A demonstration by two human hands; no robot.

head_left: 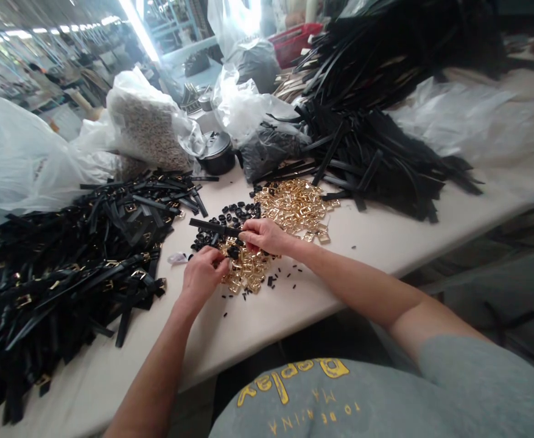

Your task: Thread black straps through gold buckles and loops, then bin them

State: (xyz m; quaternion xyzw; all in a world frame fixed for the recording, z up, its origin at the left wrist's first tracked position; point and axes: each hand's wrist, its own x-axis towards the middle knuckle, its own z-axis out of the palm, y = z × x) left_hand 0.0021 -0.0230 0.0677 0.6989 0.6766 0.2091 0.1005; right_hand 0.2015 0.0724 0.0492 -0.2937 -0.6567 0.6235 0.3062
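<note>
My right hand (263,235) pinches the near end of a short black strap (212,227) that points left over the table. My left hand (204,275) is curled closed just below it, its fingertips down among the gold buckles (294,207); what it grips is too small to make out. Small black loops (234,213) lie scattered between the hands and the buckle heap.
A big heap of black straps fitted with gold buckles (66,261) fills the left of the white table (376,237). Plain black straps (376,152) pile up at the back right. Plastic bags (148,128) and a round dark pot (216,152) stand behind.
</note>
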